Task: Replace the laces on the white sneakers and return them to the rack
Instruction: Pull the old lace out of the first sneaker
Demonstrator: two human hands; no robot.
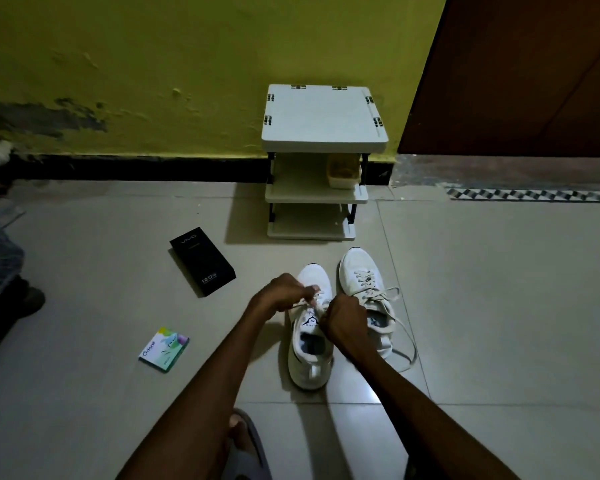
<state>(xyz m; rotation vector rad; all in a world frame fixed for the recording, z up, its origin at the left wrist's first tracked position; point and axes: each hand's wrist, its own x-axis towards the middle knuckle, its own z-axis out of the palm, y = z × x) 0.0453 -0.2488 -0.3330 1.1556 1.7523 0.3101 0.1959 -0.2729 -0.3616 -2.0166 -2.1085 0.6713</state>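
Observation:
Two white sneakers stand side by side on the tiled floor, toes toward the rack. Over the left sneaker [309,355] both my hands work at its lacing. My left hand [284,291] pinches a white lace near the eyelets. My right hand [343,323] is curled round the other part of that lace above the tongue. The right sneaker [364,282] is laced, and its long loose lace ends [407,344] trail onto the floor at its right. The white three-tier shoe rack [323,133] stands against the yellow wall beyond the shoes.
A black phone box [203,261] lies on the floor left of the shoes, and a small green and white packet [164,348] lies nearer me. A cream container [343,171] sits on the rack's middle shelf. My sandalled foot [246,441] is at the bottom edge. A brown door [520,74] is at right.

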